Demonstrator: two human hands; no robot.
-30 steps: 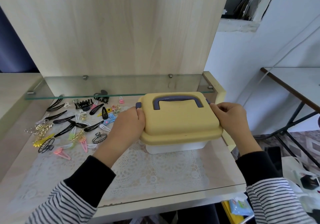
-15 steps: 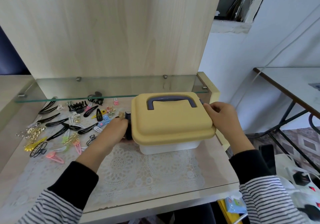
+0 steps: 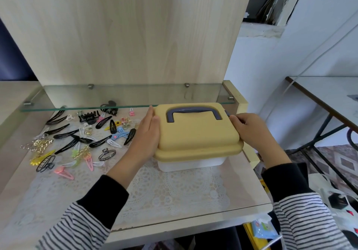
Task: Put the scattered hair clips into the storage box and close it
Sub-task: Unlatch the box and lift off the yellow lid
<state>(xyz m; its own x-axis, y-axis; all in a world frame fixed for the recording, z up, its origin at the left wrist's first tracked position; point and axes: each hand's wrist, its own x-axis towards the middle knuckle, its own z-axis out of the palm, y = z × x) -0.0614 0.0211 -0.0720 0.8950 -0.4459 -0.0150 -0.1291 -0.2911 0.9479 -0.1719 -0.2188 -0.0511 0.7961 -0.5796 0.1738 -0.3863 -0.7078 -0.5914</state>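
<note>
- Pale wooden panel (image 3: 126, 33) rises behind the table (image 3: 48, 201), with a glass shelf (image 3: 126, 96) low across it and a lace mat (image 3: 174, 195) lying under the table's clear top.
- Half a second ago the left hand (image 3: 149, 133) sat low at the storage box's left end with its fingers curled in. Now it is higher, laid flat against the left side of the yellow lid (image 3: 195, 135).
- The right hand (image 3: 249, 131) has kept its place at the lid's right end, and the storage box (image 3: 189, 164) stands in the same spot on the mat, right of centre, with the lid still on.
- Left fingers (image 3: 150, 118) are straight and together, pressing the lid's side and holding nothing.
- Right fingers (image 3: 237, 119) are bent and grasp the lid's right edge, with the tips just beside a small dark latch tab (image 3: 226, 112).
- The dark blue handle (image 3: 193, 111) lies flat in its recess on top of the lid.
- The hair clips (image 3: 77, 139) lie scattered on the table to the left of the box, black, pink, white, yellow and gold ones among them. None of them touches either hand.
- The left palm hides the lid's left end, so any latch there cannot be made out.
- The box's contents are hidden, and a few clips at the back blur behind the shelf's glass edge.
- Both striped sleeves (image 3: 81, 224) are cut off by the bottom of the view.
</note>
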